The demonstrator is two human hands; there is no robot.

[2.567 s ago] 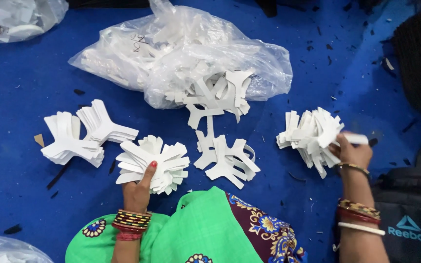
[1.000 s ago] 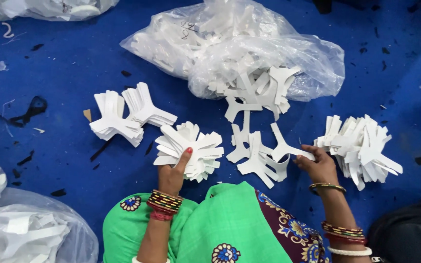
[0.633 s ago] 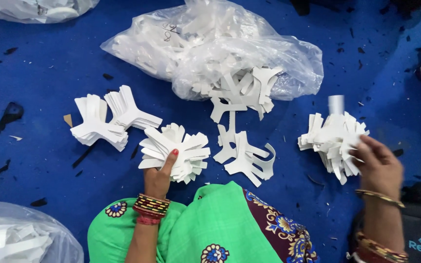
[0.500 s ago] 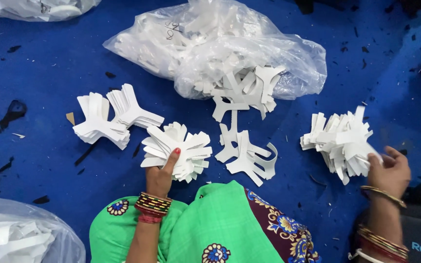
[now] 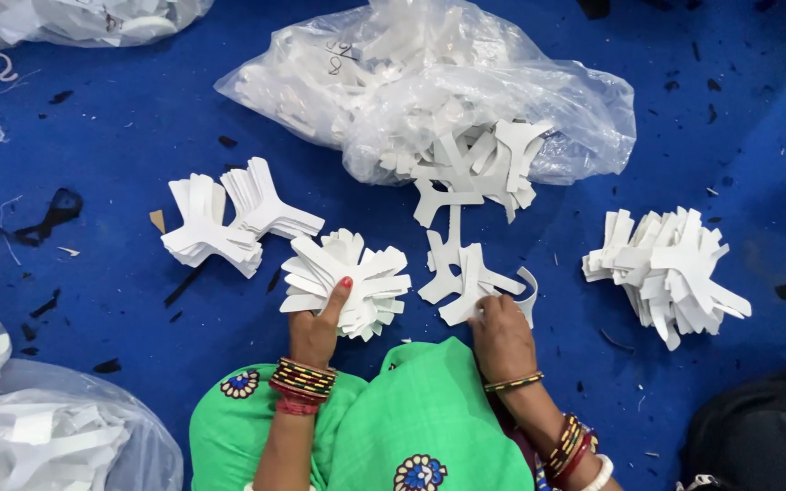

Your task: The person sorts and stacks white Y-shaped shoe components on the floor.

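while the left hand [image 5: 314,329] rests on a fanned stack of white cutouts [image 5: 347,280], one finger stretched up across its top and the rest curled under so that i cannot tell if they grip, the right hand [image 5: 502,329] sits with fingers pressed together on the loose white cutouts [image 5: 466,277] lying flat on the blue floor [image 5: 120,136] just beside it. a larger fanned pile [image 5: 670,268] lies well apart to the right. two neater stacks [image 5: 229,218] lie to the left. a clear plastic bag [image 5: 429,82] spills more pieces above.
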